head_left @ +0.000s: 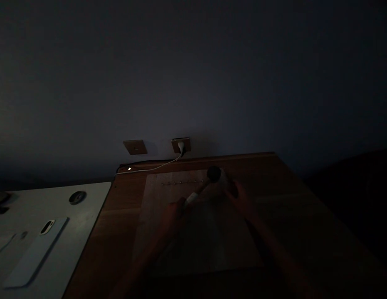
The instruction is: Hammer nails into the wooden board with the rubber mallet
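Note:
The light is very dim. My left hand [176, 211] is closed around the handle of a mallet [191, 199], which slants up and to the right. Its dark, round head [213, 173] is over the far right part of a pale board [205, 236]. Beside the head, my right hand [238, 197] is curled at a pale shape [223, 185]; what its fingers hold is too dark to make out. A row of several small, shiny nail-like pieces [181, 182] runs along the board's far edge, left of the mallet head.
The board lies on a wooden table [96, 249] against a wall. A white plug [181, 146] sits in a wall socket, its cable crossing the table's back edge. On a white table [84, 224] at left are a phone [40, 253] and a round dish [77, 197].

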Demonstrator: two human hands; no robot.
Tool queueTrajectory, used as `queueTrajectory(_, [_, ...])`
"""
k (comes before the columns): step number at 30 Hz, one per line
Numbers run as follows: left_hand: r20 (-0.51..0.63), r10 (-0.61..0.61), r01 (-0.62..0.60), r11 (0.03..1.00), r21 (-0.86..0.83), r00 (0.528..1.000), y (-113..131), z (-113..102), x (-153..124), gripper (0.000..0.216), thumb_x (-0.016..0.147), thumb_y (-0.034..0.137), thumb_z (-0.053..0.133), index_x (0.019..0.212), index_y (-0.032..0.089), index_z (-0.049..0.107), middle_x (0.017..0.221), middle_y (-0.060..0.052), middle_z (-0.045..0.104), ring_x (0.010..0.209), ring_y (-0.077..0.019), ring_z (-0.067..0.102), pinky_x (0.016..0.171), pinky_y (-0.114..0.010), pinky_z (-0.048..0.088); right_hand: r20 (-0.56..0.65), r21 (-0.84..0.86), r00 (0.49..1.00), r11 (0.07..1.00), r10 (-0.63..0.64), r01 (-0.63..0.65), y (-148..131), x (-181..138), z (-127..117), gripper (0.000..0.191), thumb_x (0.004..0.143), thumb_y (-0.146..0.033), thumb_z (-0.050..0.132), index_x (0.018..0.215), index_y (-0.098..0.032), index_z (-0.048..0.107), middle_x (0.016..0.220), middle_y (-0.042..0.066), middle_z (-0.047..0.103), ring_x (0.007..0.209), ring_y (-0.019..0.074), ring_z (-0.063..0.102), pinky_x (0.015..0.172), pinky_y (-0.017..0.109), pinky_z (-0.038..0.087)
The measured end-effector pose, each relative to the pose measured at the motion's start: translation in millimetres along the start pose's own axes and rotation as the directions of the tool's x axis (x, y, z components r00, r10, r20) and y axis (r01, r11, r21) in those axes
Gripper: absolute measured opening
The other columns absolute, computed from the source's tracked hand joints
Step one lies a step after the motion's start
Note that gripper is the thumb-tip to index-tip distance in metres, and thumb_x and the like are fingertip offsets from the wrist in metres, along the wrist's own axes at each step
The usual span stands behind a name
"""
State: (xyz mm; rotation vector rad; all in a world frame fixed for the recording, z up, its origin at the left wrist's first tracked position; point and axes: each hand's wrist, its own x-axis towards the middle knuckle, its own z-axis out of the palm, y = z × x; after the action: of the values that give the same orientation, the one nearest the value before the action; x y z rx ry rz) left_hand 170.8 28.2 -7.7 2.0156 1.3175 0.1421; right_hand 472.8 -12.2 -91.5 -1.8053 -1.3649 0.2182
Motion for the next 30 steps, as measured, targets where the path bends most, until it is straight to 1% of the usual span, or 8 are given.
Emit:
queueTrajectory(4, [-0.013, -0.001, 0.001, 1.000, 0.023, 1.000, 6.3, -2.9, -8.9, 0.035, 0.104, 0.040, 0.040, 0.106, 0.018, 0.068, 0.086, -0.006, 0.075, 0.073, -0.0188, 0.070, 0.059, -0.025, 0.038, -0.038, 0.033, 0.999, 0.999, -0.002, 0.003, -8.2, -20.7, -11.7, 0.047, 0.089, -0.054, 0.058, 0.123, -0.021, 0.064, 0.107, 0.014, 0.076, 0.094, 0.0298, 0.073, 0.086, 0.050, 0.060])
queueTrajectory(6, [-0.033, 0.027, -0.025, 0.998, 0.050, 0.999, 3.1, -1.6, -19.6, 0.037, 0.105, 0.038, 0.037, 0.112, 0.020, 0.069, 0.097, -0.008, 0.078, 0.081, -0.0201, 0.073, 0.064, -0.026, 0.044, -0.081, 0.051, 0.996, 0.999, 0.021, -0.017, -13.8, -33.8, -20.1, 0.045, 0.090, -0.055, 0.057, 0.119, -0.021, 0.065, 0.108, 0.014, 0.076, 0.097, 0.0303, 0.073, 0.088, 0.051, 0.060])
queueTrajectory(9, [-0.082, 0.075, -0.058, 0.980, 0.191, 0.994, -13.4, 4.7, -39.1, 0.037, 0.099, 0.026, 0.045, 0.128, 0.024, 0.066, 0.118, -0.010, 0.076, 0.095, -0.0227, 0.074, 0.075, -0.028, 0.051, -0.109, 0.102, 0.989, 0.991, 0.103, -0.092, -20.9, -56.8, -33.0, 0.044, 0.088, -0.053, 0.061, 0.117, -0.022, 0.066, 0.115, 0.015, 0.076, 0.106, 0.0317, 0.072, 0.092, 0.051, 0.059])
queueTrajectory(15, [-0.115, 0.217, -0.151, 0.896, 0.417, 0.969, -51.3, 24.7, -65.9, 0.059, 0.085, 0.006, 0.047, 0.139, 0.022, 0.063, 0.123, -0.013, 0.075, 0.100, -0.0248, 0.074, 0.077, -0.030, 0.057, -0.057, 0.211, 0.961, 0.944, 0.272, -0.255, -29.6, -108.5, -43.4, 0.039, 0.089, -0.052, 0.059, 0.114, -0.025, 0.070, 0.112, 0.013, 0.078, 0.101, 0.0316, 0.075, 0.088, 0.050, 0.063])
queueTrajectory(19, [-0.180, 0.306, -0.199, 0.872, 0.448, 0.935, -54.0, 29.7, -72.3, 0.056, 0.086, 0.006, 0.047, 0.136, 0.023, 0.065, 0.122, -0.011, 0.075, 0.103, -0.0247, 0.072, 0.083, -0.034, 0.058, -0.080, 0.115, 0.970, 0.969, 0.228, -0.218, -37.4, -137.0, -43.8, 0.036, 0.095, -0.051, 0.054, 0.113, -0.025, 0.072, 0.114, 0.012, 0.078, 0.105, 0.0314, 0.075, 0.093, 0.051, 0.062])
queueTrajectory(22, [-0.260, 0.355, -0.219, 0.873, 0.436, 0.898, -60.5, 17.6, -75.6, 0.041, 0.091, 0.015, 0.051, 0.126, 0.027, 0.069, 0.132, -0.009, 0.070, 0.118, -0.0273, 0.066, 0.096, -0.042, 0.056, -0.053, -0.021, 0.994, 0.995, 0.094, -0.096, -44.6, -149.8, -47.2, 0.031, 0.100, -0.042, 0.050, 0.116, -0.028, 0.073, 0.118, 0.010, 0.077, 0.109, 0.0300, 0.074, 0.096, 0.050, 0.062])
queueTrajectory(26, [-0.513, 0.167, 0.003, 0.950, 0.313, 0.842, -93.7, -14.3, -80.5, 0.039, 0.095, 0.039, 0.051, 0.128, 0.025, 0.066, 0.140, -0.010, 0.065, 0.127, -0.0315, 0.060, 0.103, -0.049, 0.053, -0.011, -0.217, 0.993, 0.970, -0.116, 0.111, -54.2, -155.9, -51.5, 0.030, 0.101, -0.032, 0.052, 0.124, -0.030, 0.071, 0.129, 0.009, 0.074, 0.121, 0.0298, 0.069, 0.099, 0.049, 0.060])
queueTrajectory(30, [-0.542, -0.093, 0.158, 0.985, 0.075, 0.835, -119.3, -27.2, -82.6, 0.045, 0.094, 0.050, 0.045, 0.122, 0.025, 0.069, 0.116, -0.008, 0.075, 0.113, -0.0329, 0.068, 0.095, -0.047, 0.058, -0.031, -0.349, 0.977, 0.918, -0.209, 0.185, -61.7, -159.1, -51.3, 0.032, 0.100, -0.031, 0.055, 0.128, -0.028, 0.069, 0.136, 0.009, 0.071, 0.133, 0.0332, 0.061, 0.103, 0.055, 0.056])
